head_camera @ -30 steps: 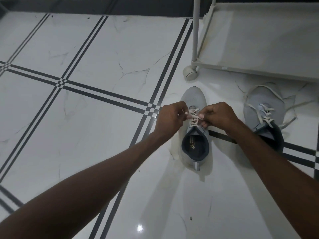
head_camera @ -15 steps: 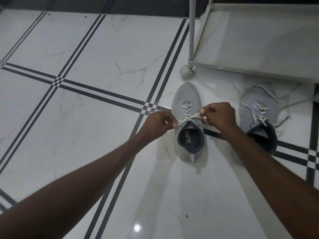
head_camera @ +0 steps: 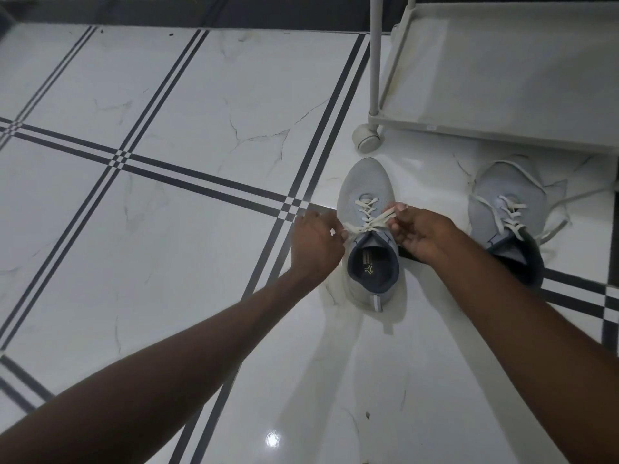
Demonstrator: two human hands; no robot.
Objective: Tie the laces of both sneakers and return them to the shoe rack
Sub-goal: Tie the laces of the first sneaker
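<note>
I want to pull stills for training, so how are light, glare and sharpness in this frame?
Head view: dim, cool light; a small glare spot on the floor near the bottom edge; wide-angle bending of the tile lines; left hand and right hand slightly soft, the laces still legible; faint arm shadows on the tiles.

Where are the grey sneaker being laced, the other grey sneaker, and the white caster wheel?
Grey sneaker being laced [head_camera: 365,182]: head view, toe fabric.
Other grey sneaker [head_camera: 505,182]: head view, toe fabric.
White caster wheel [head_camera: 367,139]: head view, wheel side.

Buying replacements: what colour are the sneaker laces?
Cream laces, clearest in the head view.
</note>
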